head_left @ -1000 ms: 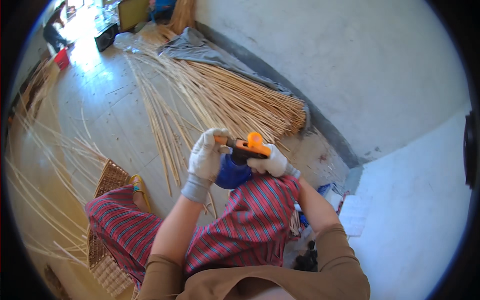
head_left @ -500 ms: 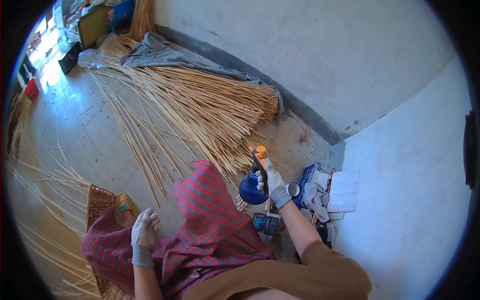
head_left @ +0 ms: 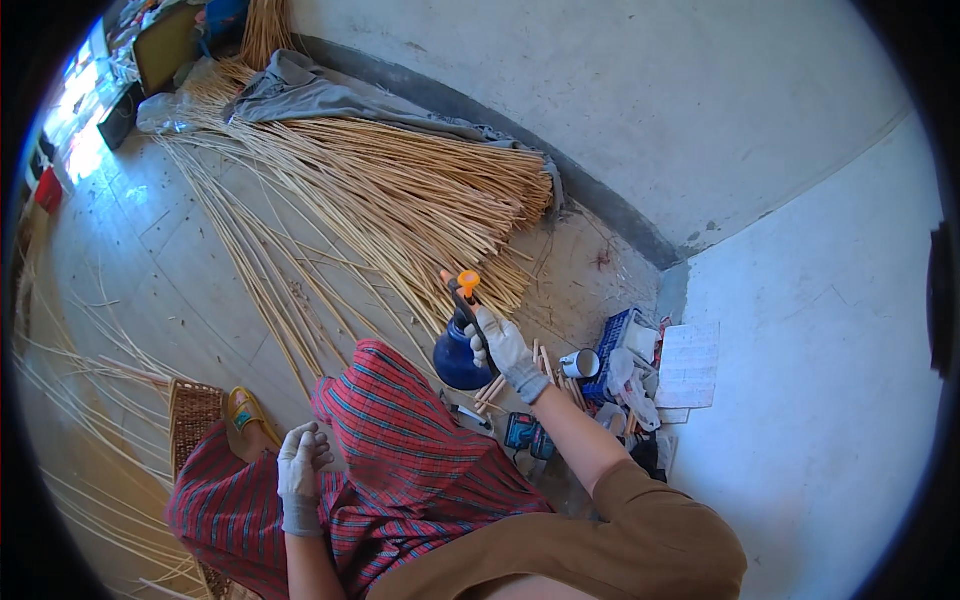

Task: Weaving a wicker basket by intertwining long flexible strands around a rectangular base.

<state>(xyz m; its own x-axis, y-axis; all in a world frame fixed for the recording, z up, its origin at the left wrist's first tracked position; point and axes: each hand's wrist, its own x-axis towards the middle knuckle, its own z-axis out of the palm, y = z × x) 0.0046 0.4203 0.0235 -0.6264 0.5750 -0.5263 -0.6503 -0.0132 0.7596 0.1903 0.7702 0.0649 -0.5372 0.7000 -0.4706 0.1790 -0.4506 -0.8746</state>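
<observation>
So my right hand [head_left: 507, 350] is wrapped around a blue spray bottle [head_left: 458, 362] with an orange nozzle [head_left: 468, 282], held just past my right knee, near the cut ends of the cane bundle [head_left: 440, 185]. My left hand [head_left: 299, 465] is over my lap, fingers half curled, can't tell if anything's in it. White mug [head_left: 574, 366] sits beside the blue basket [head_left: 606, 350].

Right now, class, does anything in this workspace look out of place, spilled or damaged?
Yes: loose canes splay from the main bundle across the floor, looking untidy. Low on the wall are dark patches, possibly chipped paint. No spill shows around the blue bottle in the right hand.
</observation>
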